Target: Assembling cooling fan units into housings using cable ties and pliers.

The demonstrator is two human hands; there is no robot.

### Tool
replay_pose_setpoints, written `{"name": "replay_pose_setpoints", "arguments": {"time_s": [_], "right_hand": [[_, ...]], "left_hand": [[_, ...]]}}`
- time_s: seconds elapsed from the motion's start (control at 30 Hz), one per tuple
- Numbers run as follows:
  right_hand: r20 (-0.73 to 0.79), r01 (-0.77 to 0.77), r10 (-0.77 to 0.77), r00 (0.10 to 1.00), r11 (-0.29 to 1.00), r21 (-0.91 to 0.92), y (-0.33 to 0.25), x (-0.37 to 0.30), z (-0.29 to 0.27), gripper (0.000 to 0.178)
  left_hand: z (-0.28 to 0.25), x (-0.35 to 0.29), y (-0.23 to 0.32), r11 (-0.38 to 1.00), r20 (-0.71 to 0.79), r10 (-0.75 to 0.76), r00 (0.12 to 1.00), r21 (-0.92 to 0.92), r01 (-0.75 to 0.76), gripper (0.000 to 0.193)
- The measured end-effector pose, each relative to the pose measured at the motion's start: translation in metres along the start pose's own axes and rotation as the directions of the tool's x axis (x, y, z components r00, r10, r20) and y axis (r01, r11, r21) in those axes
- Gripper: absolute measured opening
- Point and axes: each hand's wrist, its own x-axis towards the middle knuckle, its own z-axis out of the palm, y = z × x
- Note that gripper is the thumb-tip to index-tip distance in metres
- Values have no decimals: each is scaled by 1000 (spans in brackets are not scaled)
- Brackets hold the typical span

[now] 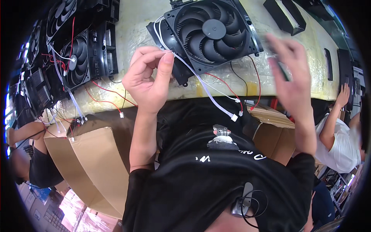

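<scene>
A black cooling fan [214, 30] in a square frame lies on the table before me, mounted on a black housing. From its left side a white cable [199, 77] loops out and hangs over the table's near edge, ending in a white plug [234, 117]. My left hand [148, 73] is at the fan's left corner, thumb and forefinger pinched on this white cable. Thin red wires [222, 80] and black ones trail from the fan too. Right of the fan, my right hand [291, 71] is raised and smeared by motion; a dark sliver shows by its palm, too blurred to name.
More fan units [79, 58] with dangling wires crowd the table's left. A black open-topped part [285, 16] lies at the far right. Cardboard boxes [91, 162] stand below the near edge. A person in white [340, 139] works at right, another in black [42, 162] at left.
</scene>
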Motion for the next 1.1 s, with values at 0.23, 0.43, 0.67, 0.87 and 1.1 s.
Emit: {"name": "replay_pose_setpoints", "arguments": {"time_s": [0.23,0.43,0.67,0.87,1.1], "right_hand": [[274,273,-211,939,938,-215,-69,55,19,61],[396,332,-205,895,900,-284,-83,66,14,54],[499,436,-209,841,808,-397,-94,70,7,48],[203,184,-168,965,981,-62,-46,37,-13,43],[-71,-226,217,974,957,-182,62,-10,11,34]], "left_hand": [[-5,1,-3,970,13,-141,990,-197,140,6],[-11,2,-5,969,34,-143,989,-199,146,6],[-4,4,10,977,-5,46,999,207,-44,4],[-19,-26,65,976,-262,-100,960,160,145,9],[-110,-124,51,568,-103,-795,598,222,793,9]]}}
